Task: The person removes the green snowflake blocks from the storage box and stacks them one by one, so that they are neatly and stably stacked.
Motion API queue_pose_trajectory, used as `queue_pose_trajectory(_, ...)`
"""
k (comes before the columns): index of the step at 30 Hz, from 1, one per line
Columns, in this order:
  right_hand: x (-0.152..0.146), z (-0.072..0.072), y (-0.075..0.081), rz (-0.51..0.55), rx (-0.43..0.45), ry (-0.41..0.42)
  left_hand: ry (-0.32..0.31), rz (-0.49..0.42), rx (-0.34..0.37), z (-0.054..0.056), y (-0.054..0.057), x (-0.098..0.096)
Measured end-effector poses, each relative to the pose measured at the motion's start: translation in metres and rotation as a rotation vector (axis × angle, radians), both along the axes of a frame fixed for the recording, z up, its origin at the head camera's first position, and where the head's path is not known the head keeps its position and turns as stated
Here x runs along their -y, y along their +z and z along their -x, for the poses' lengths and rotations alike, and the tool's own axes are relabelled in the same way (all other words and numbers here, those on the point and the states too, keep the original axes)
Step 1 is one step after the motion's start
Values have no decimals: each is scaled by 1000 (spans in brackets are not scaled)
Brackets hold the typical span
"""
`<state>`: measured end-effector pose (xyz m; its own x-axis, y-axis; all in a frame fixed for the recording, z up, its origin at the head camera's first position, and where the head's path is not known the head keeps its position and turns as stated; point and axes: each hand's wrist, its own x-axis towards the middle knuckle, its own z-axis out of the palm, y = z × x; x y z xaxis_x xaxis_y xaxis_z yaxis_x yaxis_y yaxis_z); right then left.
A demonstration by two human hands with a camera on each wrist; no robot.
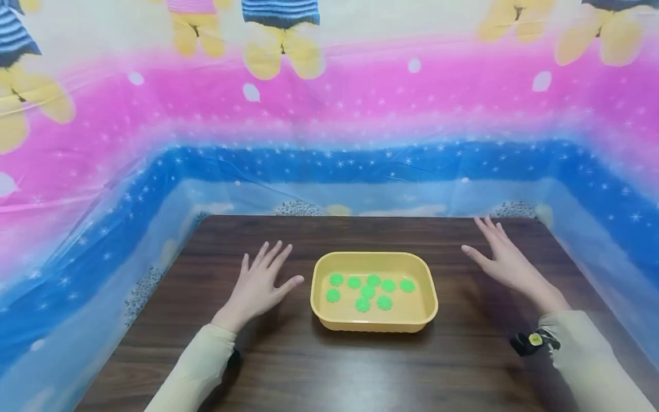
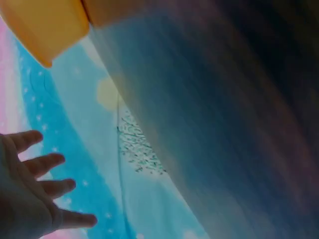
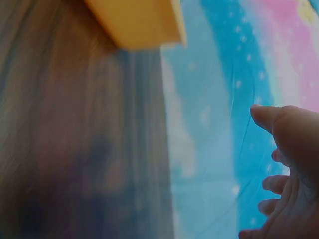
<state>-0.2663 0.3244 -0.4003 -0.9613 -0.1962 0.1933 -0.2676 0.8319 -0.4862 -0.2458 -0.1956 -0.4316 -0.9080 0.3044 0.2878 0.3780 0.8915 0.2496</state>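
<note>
A yellow plastic tray sits on the dark wooden table, with several flat green flower-shaped pieces lying spread over its bottom. To the tray's left is my left hand, fingers spread and straight, holding nothing. My right hand is off to the right of the tray, farther from it, its fingers extended and nothing in its grasp. Neither hand touches the tray. In the left wrist view the left hand shows spread fingers, with a corner of the tray above. The right wrist view shows the right hand and the tray's end.
The brown wood-grain table extends around the tray on all sides. Behind and beside it hangs a pink and blue printed cloth. A black band with a yellow round mark is at the right wrist.
</note>
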Motion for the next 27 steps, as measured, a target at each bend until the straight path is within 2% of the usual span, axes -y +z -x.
queue_pose_trajectory(6, 31, 8, 28, 7, -62, 122, -106, -54, -1, -2, -5, -17)
queue_pose_trajectory(11, 72, 11, 33, -28, -97, 240, -237, -83, 54, -5, -5, -22)
queue_pose_trajectory(16, 107, 5, 24, -71, -54, 380, -322, -37, 61, -12, -4, -29)
queue_pose_trajectory(21, 124, 0, 12, -113, 26, 462, -347, 28, 45, -16, -3, -35)
queue_pose_trajectory(27, 127, -5, -5, -185, 108, 528, -360, 69, 79, -17, -8, -41)
